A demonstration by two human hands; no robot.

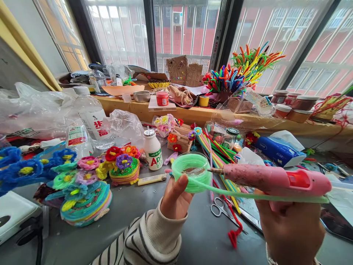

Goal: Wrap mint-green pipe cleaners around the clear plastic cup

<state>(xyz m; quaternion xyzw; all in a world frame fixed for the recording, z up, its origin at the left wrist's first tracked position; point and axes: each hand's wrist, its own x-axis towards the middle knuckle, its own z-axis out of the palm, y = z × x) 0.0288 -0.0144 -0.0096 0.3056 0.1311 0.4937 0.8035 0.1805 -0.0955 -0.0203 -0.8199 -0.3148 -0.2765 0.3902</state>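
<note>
My left hand (178, 200) holds a small transparent cup with light green pipe cleaner (180, 163) wound around its wall. The thumb presses the pipe cleaner against the near side. One long green strand (234, 193) runs from the cup to the right, beneath the glue gun. A pink hot glue gun (264, 178) is gripped in my right hand (292, 228), its metal nozzle pointing left at the cup's right rim. Whether the nozzle touches the cup I cannot tell. The strand passes by the right hand's fingers, which are partly hidden behind the gun and the back of the hand.
Scissors (219, 208) and a red pipe cleaner (234, 235) lie below the cup. Flower-decorated coiled pieces (85, 206), a lighter (152, 179) and a white bottle (153, 151) stand left. Loose pipe cleaners (217, 154) and a blue tissue pack (278, 150) are behind.
</note>
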